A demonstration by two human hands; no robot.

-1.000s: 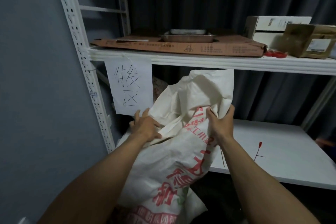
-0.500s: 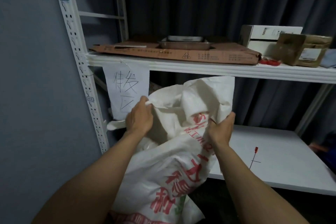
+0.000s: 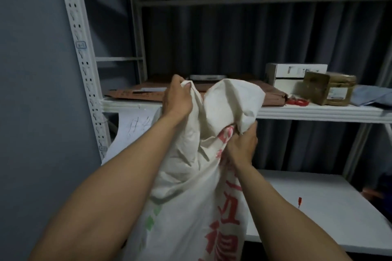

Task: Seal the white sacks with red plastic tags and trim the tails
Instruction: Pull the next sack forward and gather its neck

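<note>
1. The sack (image 3: 191, 186) stands upright at the front of the rack. Its top reaches the front edge of the upper shelf (image 3: 318, 113), and its body hangs down past the front-left corner of the lower shelf (image 3: 328, 224).
2. The left hand (image 3: 178, 99) is up high by the upper shelf's edge, fingers curled round a bunch of cloth at the sack's top rim.
3. The right hand (image 3: 241, 144) is lower, gripping a fold on the right side of the neck, fingers dug into the cloth.
4. The mouth is not drawn tight. The top balloons loose between the two hands, and I see no tag round it.
5. One tag (image 3: 299, 201) lies on the lower shelf, toward its right half, well apart from the sack and both hands.
6. A red thing (image 3: 297, 101) sits on the upper shelf just beside the cardboard (image 3: 135, 93). It may be scissors, but it is too blurred to tell.
7. As I judge it, this sack is at the very start. The neck has to be bunched, the tag fetched, threaded and pulled tight, and the tail trimmed. No other sack is in view, so I cannot tell how the rest stand.
</note>
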